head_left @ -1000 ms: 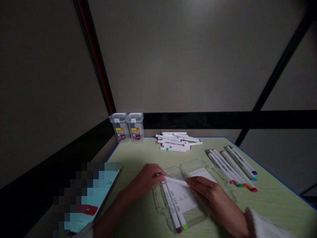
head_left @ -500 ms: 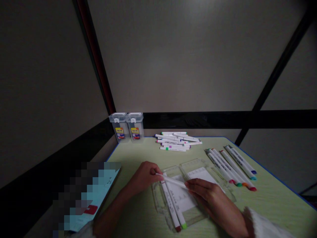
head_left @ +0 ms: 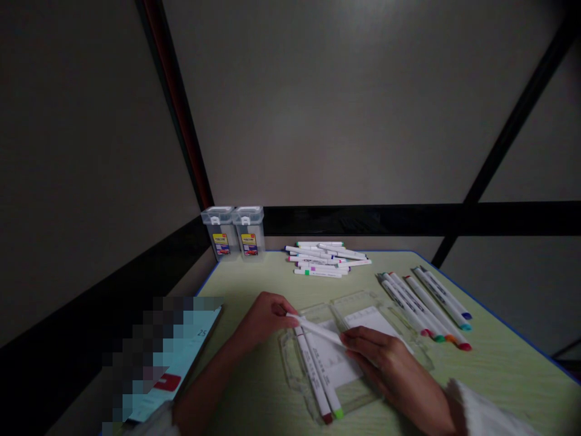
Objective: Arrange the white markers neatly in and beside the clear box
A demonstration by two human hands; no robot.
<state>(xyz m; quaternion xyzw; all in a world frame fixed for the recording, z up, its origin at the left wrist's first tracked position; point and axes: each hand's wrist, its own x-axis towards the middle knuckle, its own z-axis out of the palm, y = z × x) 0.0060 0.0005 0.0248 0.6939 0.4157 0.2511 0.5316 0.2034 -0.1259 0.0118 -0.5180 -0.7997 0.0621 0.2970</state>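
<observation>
A white marker (head_left: pixel 319 330) is held between my two hands, above an opened clear plastic case (head_left: pixel 290 369). The fingertips of my left hand (head_left: pixel 271 316) pinch its left end. My right hand (head_left: pixel 385 363) is closed around its other end, which the fingers hide. Below it, a marker with a dark red end (head_left: pixel 314 381) and a marker with a lime green end (head_left: pixel 324 378) lie side by side in the left half of the case. A white paper sheet (head_left: pixel 370 321) shows through the case's right half.
Several markers (head_left: pixel 429 303) lie spread at the right of the table. A pile of markers (head_left: pixel 324 257) is at the back. Two lidded clear boxes (head_left: pixel 249 239) stand in the back left corner. At the left edge is a partly blurred light-blue screen (head_left: pixel 188 354).
My left hand has shifted slightly up and back at the marker's left end, so the marker tilts a little more. My right hand stays nearly still.
</observation>
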